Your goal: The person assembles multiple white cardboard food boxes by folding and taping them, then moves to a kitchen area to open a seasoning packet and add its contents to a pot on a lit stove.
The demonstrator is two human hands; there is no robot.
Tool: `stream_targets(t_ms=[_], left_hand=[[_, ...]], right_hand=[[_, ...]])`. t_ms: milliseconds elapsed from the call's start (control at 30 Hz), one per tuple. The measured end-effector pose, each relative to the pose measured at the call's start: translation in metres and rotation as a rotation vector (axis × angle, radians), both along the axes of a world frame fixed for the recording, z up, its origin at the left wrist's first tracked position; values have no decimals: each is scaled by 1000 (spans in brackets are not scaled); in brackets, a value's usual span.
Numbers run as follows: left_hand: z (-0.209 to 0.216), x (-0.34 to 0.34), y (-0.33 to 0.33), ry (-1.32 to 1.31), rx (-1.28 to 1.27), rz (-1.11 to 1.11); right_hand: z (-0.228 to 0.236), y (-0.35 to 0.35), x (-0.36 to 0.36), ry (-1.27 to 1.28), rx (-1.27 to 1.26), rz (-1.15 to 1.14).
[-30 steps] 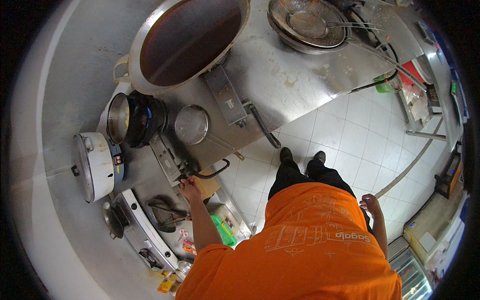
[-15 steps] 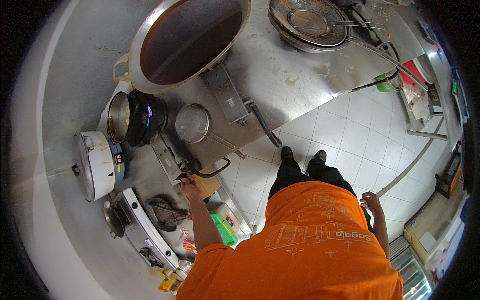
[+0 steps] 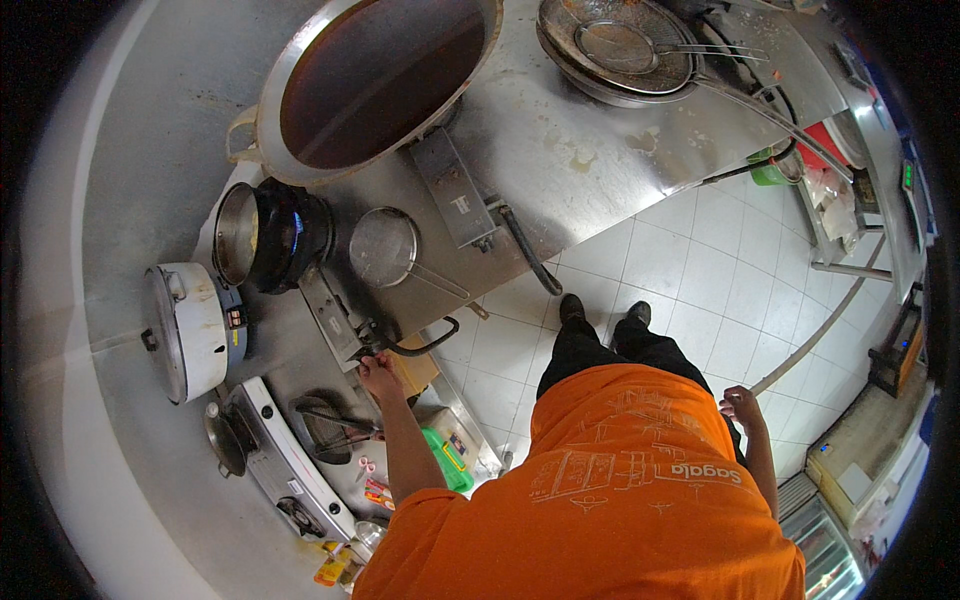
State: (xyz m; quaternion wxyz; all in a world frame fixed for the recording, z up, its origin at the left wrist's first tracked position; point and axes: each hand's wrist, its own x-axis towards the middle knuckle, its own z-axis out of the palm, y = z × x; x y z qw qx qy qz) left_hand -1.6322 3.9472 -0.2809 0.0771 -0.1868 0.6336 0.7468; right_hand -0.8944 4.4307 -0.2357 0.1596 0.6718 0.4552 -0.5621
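Observation:
My left hand (image 3: 379,377) is closed at the front end of a burner's metal control box (image 3: 331,312), its fingers pinching the valve knob, which they mostly cover. Behind that box stands the black ring burner (image 3: 293,235), with a blue flame glowing inside it. A small metal pot (image 3: 236,236) containing something pale is at the burner's left. From the box's front end a black hose (image 3: 432,344) curves rightward, just beyond my fingers. Down by my right thigh hangs my right hand (image 3: 740,405), fingers loosely curled and apart, with nothing visible in them.
A large pot of dark liquid (image 3: 380,85) stands at the back, beside a second control box (image 3: 449,190). A round strainer (image 3: 385,247) lies between the burners. Stacked strainers (image 3: 620,50) sit far right. A white lidded pot (image 3: 190,333) and a portable stove (image 3: 285,460) line the left.
The blue flame inside the ring burner looks brighter and more spread along the ring. My left hand stays at the knob, and my right hand hangs in the same place.

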Motion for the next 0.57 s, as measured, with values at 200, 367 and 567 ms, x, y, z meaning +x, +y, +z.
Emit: stream_targets(t_ms=[200,367,567], left_hand=[[5,4,6,-16,-41,33],[3,11,2,-44,-22,10],[14,54,26,-187,-279,78]], right_hand=[[-5,-2,5,52,20,-9],[-2,-1,12,59,-21,-52],[7,-4,34,31,-76,-124]])
